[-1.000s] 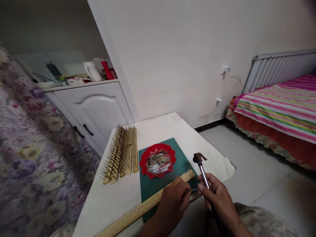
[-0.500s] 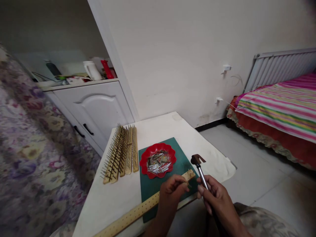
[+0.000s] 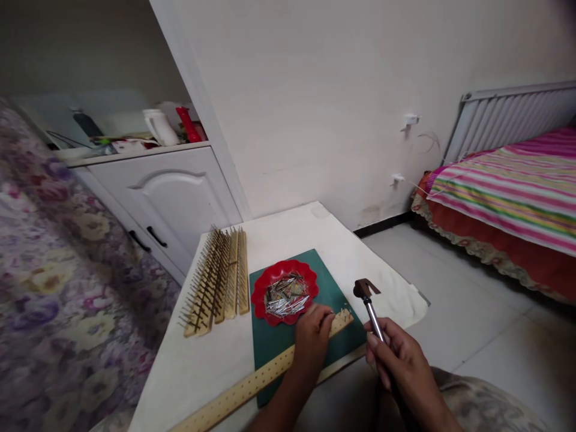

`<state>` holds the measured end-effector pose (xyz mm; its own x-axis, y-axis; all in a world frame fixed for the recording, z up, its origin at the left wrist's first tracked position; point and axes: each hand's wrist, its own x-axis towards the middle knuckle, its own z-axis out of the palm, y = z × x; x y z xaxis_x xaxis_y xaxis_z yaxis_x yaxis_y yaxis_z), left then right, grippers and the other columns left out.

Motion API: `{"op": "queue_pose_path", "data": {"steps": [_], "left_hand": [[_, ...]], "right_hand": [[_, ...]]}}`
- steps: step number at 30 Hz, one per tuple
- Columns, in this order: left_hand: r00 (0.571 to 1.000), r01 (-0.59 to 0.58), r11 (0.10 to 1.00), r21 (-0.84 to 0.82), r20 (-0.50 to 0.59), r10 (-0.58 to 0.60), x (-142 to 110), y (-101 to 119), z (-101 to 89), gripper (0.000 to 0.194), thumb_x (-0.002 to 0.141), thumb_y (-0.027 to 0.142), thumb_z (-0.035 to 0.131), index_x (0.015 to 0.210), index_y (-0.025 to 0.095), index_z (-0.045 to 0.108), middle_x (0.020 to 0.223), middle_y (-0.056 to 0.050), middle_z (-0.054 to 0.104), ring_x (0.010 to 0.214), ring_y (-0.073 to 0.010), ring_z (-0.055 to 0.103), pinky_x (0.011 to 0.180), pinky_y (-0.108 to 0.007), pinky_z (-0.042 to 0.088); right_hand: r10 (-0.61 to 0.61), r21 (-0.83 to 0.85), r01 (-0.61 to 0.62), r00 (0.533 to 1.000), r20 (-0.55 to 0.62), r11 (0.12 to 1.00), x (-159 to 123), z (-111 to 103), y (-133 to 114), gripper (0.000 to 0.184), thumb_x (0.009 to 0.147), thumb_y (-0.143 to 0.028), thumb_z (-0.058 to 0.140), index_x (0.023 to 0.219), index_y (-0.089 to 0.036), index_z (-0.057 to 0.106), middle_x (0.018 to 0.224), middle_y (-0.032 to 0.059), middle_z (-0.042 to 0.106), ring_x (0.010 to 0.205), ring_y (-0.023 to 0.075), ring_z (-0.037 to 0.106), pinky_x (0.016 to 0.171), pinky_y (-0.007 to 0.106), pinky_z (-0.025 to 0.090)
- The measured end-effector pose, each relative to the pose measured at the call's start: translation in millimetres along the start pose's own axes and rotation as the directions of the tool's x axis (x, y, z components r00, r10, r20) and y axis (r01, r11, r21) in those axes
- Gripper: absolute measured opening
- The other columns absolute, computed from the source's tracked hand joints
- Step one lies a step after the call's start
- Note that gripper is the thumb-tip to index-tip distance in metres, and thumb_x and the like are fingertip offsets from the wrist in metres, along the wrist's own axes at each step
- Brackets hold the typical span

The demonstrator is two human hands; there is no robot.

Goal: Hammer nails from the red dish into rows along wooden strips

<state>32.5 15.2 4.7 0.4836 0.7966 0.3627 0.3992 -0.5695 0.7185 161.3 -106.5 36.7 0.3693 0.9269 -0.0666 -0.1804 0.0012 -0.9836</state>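
Note:
A long wooden strip (image 3: 252,384) dotted with small holes lies slantwise across a green mat (image 3: 310,342) on the white table (image 3: 288,234). My left hand (image 3: 312,336) rests on the strip close to its far end, fingers curled and pinched over it beside the red dish; what they hold is hidden. My right hand (image 3: 398,360) is closed round the metal handle of a small hammer (image 3: 368,297), whose dark head stands raised just right of the strip's end. The red scalloped dish (image 3: 284,293) holds several small metal nails.
Several wooden strips full of upright nails (image 3: 218,279) lie side by side at the table's left. A flowered cloth hangs on the left, a white cabinet (image 3: 166,195) with clutter on top stands behind, and a bed with a striped cover (image 3: 508,186) is at the right.
My left hand has moved forward along the strip from the near side to just beside the red dish. The hammer has stayed raised in my right hand, shifting only slightly.

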Motion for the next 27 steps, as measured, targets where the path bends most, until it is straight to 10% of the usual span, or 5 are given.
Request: {"op": "queue_pose_path", "data": {"steps": [27], "left_hand": [[0.996, 0.086, 0.994, 0.073, 0.024, -0.088, 6.3, -9.4, 9.6, 0.015, 0.075, 0.015, 0.047, 0.063, 0.017, 0.055, 0.063, 0.003, 0.050, 0.061, -0.0101, 0.047, 0.057, -0.020, 0.031]], "right_hand": [[0.066, -0.077, -0.046, 0.955, 0.288, 0.996, -2.2, 7.3, 10.5, 0.030, 0.090, -0.049, 0.042, 0.093, -0.019, 0.049, 0.055, -0.0079, 0.056, 0.029, 0.0023, 0.034, 0.033, 0.016, 0.016]]}}
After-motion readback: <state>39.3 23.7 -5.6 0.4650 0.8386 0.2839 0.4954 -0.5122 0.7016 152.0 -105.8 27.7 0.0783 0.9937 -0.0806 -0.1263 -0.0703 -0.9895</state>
